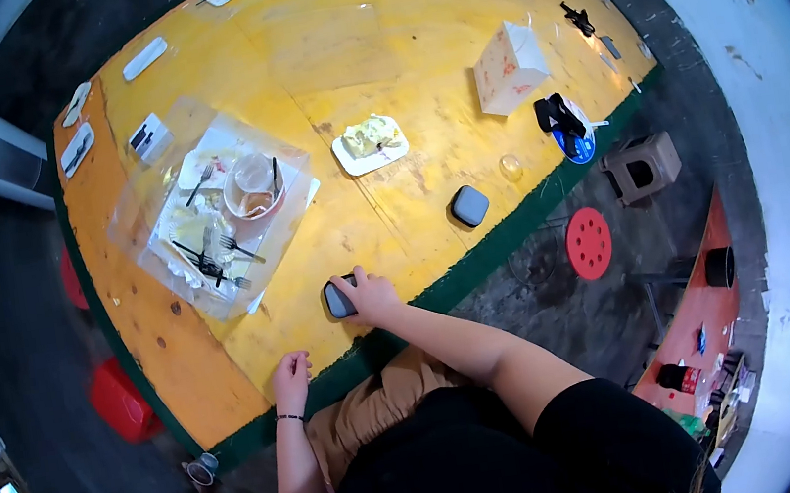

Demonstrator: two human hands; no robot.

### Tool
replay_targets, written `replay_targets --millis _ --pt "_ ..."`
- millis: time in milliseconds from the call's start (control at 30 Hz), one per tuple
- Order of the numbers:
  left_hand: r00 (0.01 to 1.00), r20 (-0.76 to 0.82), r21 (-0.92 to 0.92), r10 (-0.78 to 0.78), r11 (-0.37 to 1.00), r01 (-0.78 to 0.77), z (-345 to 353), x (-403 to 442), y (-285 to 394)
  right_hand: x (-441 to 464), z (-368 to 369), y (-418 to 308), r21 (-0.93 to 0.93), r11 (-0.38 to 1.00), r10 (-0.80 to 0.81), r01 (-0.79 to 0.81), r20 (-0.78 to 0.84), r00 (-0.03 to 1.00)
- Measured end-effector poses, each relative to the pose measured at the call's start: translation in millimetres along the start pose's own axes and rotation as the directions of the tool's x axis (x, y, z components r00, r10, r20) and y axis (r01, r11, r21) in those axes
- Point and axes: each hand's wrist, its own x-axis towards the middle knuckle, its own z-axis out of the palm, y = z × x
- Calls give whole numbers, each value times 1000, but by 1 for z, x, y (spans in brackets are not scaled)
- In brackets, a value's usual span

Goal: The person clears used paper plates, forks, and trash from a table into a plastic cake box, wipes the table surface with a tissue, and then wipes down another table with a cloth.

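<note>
My right hand [372,296] grips a small rounded-square grey and black case [337,300] on the yellow table near its front edge. The thumb and fingers are around the case's right side. My left hand [291,380] is at the table edge, its fingers curled in with nothing visible in them. A matching grey case [470,206] lies further right, apart from both hands. Left of the right hand is a clear plastic sheet [133,213] bearing used plates, black forks and a round tub [241,213].
Beyond my right hand, a white plate [361,163] holds cake remains. A patterned white box [509,67] stands at the right, near a small clear cup [510,167] and a blue round item [578,146] with black pieces. A red stool [589,243] is beside the table.
</note>
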Motion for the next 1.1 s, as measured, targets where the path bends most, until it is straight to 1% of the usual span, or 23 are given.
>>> replay_targets --millis 33,133,200,233,267,300,333,367,400,433,467,500,533,567,667,767,867,900,933,1000,1100 --pt "1000 1 -3 -4 1000 4 -1 -1 3 -2 -4 -1 9 1000 3 -3 14 1000" --pt "1000 4 -5 -25 1000 25 -3 -5 12 -16 -30 16 183 978 138 -103 -191 972" --pt "999 7 16 -32 999 32 -4 -7 11 -7 -36 56 338 921 328 -196 -396 858" --pt "1000 16 17 -26 1000 26 -3 -8 9 -20 -64 79 350 926 303 -141 -468 830" --pt "999 24 18 -22 1000 21 -2 -9 9 -26 -72 114 323 941 285 -96 -613 737" --pt "999 31 16 -16 1000 16 0 -11 9 -23 -70 164 262 932 358 -250 -560 747" --pt "1000 10 28 -16 999 16 2 -13 10 -29 -86 187 245 896 433 -370 -665 608" --pt "1000 -16 36 -16 999 16 6 -15 11 -31 -97 223 184 879 431 -439 -699 571" --pt "999 -45 39 -17 999 18 13 -17 13 -30 -102 259 157 826 493 -541 -667 559" --pt "996 -83 6 -26 1000 26 21 -20 14 -26 -106 295 135 774 563 -618 -593 576" --pt "992 -123 -26 -37 999 34 30 -22 15 -23 -107 322 174 761 607 -624 -531 591" --pt "986 -159 -54 -52 998 44 37 -27 15 -12 -92 367 119 797 556 -593 -530 640" --pt "984 -172 -73 -54 996 42 47 -34 18 -1 -75 401 212 838 536 -503 -495 684" --pt "982 -183 -90 -55 995 39 57 -38 25 3 -65 411 292 859 512 -420 -488 707" --pt "979 -193 -142 -63 989 36 84 -47 33 7 -78 412 416 852 511 -316 -537 671" --pt "975 -207 -197 -76 980 35 101 -59 38 8 -98 396 507 787 589 -353 -444 675" --pt "957 -275 -262 -88 965 13 107 -73 32 14 -97 399 355 869 491 -344 -546 678" --pt "948 -303 -289 -97 957 5 107 -80 29 29 -74 434 257 918 397 -302 -610 686" --pt "941 -329 -299 -81 954 -22 106 -87 26 29 -74 434 277 904 428 -327 -559 710" --pt "919 -381 -341 -106 939 -33 104 -103 18 28 -84 426 302 872 488 -386 -453 746" --pt "891 -430 -415 -148 909 -50 97 -123 1 24 -110 381 211 857 511 -470 -455 729"
